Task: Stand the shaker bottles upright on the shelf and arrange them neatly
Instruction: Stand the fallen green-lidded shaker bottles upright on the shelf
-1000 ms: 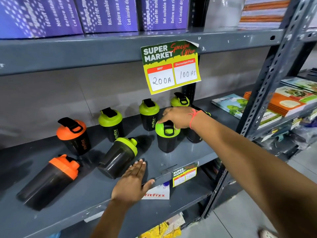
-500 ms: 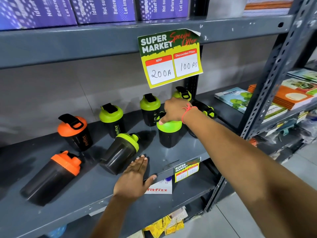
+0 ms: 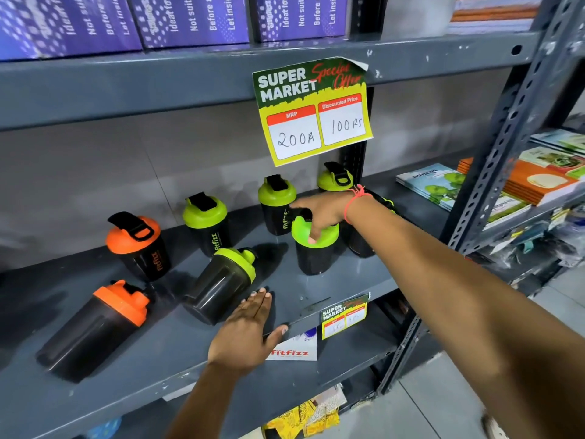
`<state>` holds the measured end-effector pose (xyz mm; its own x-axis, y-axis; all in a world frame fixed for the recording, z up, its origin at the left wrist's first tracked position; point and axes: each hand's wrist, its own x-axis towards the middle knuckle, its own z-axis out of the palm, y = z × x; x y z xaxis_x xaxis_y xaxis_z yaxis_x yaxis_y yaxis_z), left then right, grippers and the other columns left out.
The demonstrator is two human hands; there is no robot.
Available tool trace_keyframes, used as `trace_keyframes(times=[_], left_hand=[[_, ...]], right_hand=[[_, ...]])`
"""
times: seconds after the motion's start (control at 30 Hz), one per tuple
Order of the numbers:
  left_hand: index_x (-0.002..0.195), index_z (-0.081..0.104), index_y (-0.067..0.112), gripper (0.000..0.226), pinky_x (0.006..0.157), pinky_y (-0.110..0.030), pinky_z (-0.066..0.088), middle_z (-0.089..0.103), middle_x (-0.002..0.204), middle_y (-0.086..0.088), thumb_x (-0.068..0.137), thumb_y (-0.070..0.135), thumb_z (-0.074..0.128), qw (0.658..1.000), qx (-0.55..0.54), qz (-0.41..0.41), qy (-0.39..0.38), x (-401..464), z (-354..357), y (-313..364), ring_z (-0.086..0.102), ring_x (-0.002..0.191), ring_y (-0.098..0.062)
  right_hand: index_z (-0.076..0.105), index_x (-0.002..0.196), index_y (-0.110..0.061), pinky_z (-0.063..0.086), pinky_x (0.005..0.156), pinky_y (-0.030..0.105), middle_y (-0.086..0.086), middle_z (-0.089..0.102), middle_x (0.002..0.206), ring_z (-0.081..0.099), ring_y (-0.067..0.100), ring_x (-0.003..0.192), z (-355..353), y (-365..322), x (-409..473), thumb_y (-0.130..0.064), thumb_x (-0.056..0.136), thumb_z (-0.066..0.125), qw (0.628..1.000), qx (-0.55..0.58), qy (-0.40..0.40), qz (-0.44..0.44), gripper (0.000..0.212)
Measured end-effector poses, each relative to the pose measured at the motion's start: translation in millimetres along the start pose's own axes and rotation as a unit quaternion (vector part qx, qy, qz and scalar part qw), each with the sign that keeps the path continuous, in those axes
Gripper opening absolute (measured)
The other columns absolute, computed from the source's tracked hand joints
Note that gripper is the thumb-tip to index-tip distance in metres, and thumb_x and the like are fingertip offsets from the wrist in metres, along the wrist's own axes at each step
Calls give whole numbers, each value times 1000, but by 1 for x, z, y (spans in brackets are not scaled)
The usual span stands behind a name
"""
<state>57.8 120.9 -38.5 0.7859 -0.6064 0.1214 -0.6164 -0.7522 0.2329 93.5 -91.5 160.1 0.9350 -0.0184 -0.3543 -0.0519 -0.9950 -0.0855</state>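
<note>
Several black shaker bottles stand on the grey shelf [image 3: 348,280]. My right hand [image 3: 319,213] rests on the lid of an upright green-lidded bottle [image 3: 313,251], fingers curled over its top. Behind it stand three more green-lidded bottles [image 3: 207,223] [image 3: 276,201] [image 3: 335,179] and an orange-lidded one [image 3: 136,245]. Another bottle [image 3: 361,245] is mostly hidden behind my right arm. A green-lidded bottle [image 3: 221,283] lies tipped on its side, and an orange-lidded one [image 3: 95,327] lies at the left. My left hand [image 3: 247,334] lies flat on the shelf's front edge, just beside the tipped green bottle.
A yellow price sign [image 3: 313,112] hangs from the upper shelf, with purple boxes [image 3: 190,20] above it. A small price tag [image 3: 343,316] sits on the shelf's front edge. A perforated upright post [image 3: 493,172] bounds the right side, with stacked books [image 3: 538,175] beyond.
My right hand has shifted on the green lid, fingers now spread over its top. The view has dropped slightly. My left hand stays on the shelf edge.
</note>
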Motion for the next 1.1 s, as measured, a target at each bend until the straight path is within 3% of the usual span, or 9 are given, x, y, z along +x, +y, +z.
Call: trace_keyframes(times=[0.07, 0.17, 0.33, 0.4, 0.53, 0.67, 0.83, 1.03, 1.1], left_hand=[[141, 26, 11, 106, 110, -30, 6, 27, 149, -7, 68, 80, -8, 1000, 3, 0, 7, 0, 0, 0, 21, 138, -20], [143, 17, 14, 112, 110, -25, 2, 17, 153, -3, 61, 82, -15, 1000, 10, -3, -3, -1, -2, 1, 12, 140, -16], [144, 16, 15, 112, 110, -24, 2, 15, 153, -2, 60, 82, -17, 1000, 17, -5, -8, -1, -3, 1, 11, 140, -15], [143, 18, 14, 110, 110, -26, 4, 15, 152, -1, 63, 81, -14, 1000, 21, -5, -6, -1, -3, 1, 15, 139, -16], [140, 30, 10, 105, 109, -31, 10, 30, 148, -7, 70, 80, -5, 1000, 11, -6, 11, -2, -3, 3, 26, 136, -21], [143, 20, 15, 111, 108, -23, 1, 20, 152, -2, 61, 83, -13, 1000, 11, -10, 10, -2, -4, 3, 15, 139, -16], [144, 12, 20, 113, 110, -22, 1, 10, 154, 2, 55, 84, -16, 1000, 6, -19, 3, -2, -5, 2, 9, 140, -12], [144, 15, 19, 116, 111, -23, 1, 11, 154, 1, 54, 86, -15, 999, -17, -32, -3, -14, -8, 5, 8, 140, -12], [142, 25, 14, 109, 111, -22, 5, 22, 150, -1, 64, 83, -7, 999, -9, -34, 4, -27, -14, 5, 21, 137, -15]], right_hand=[[24, 147, -25, 41, 104, 32, 4, 34, 152, 39, 28, 134, 3, 3, -3, -19, 75, 73, 1000, -13, -8, -6, 87], [41, 137, -15, 44, 89, 30, 8, 51, 137, 51, 29, 122, 5, 5, -5, -38, 75, 72, 998, -39, 50, 24, 73], [53, 128, -12, 44, 95, 33, 8, 57, 133, 54, 28, 121, 18, 3, 3, -65, 81, 49, 987, -77, 107, 91, 71], [45, 135, -11, 41, 102, 35, 9, 50, 141, 49, 29, 128, 17, 3, 5, -68, 81, 45, 987, -73, 97, 107, 79], [0, 151, -15, 34, 111, 41, 13, 22, 156, 29, 33, 141, 6, 8, 1, -59, 76, 63, 996, -48, 12, 73, 107], [24, 147, -12, 41, 102, 38, 14, 40, 147, 42, 34, 132, 11, 11, 1, -39, 74, 74, 996, -74, 31, 27, 93], [39, 141, -17, 46, 95, 36, 7, 51, 140, 52, 29, 124, 12, 12, 9, -52, 70, 72, 991, -104, 54, 61, 86], [14, 149, -22, 39, 108, 44, 7, 30, 154, 35, 32, 138, 11, 12, 14, -64, 66, 67, 994, -62, 35, 86, 107], [9, 150, -23, 34, 109, 45, 14, 24, 155, 27, 35, 141, 8, 7, 9, -67, 71, 60, 992, -4, 98, 76, 104]])
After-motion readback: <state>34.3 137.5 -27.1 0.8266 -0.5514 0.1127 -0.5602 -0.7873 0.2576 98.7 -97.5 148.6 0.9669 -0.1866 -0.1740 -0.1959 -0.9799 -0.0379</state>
